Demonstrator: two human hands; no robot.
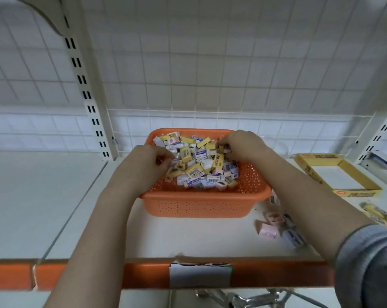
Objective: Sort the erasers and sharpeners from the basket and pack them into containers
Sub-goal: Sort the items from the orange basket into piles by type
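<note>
Erasers (194,165) fill the orange basket (199,205) in a loose heap, long axes pointing every way, on a white shelf (54,196). Both hands are down in the pile: the left hand (147,162) at the near-left side, fingers curled into the pieces, the right hand (241,146) at the far-right side, fingers bent and seemingly pinching something small; what either has hold of I cannot tell. The next pick lies directly under the fingertips. To the right, nearer the right hand, a yellow box (352,192) lies open and looks empty. A few pink and blue pieces (277,227) sit loose on the shelf just right of the basket, under the right forearm.
</note>
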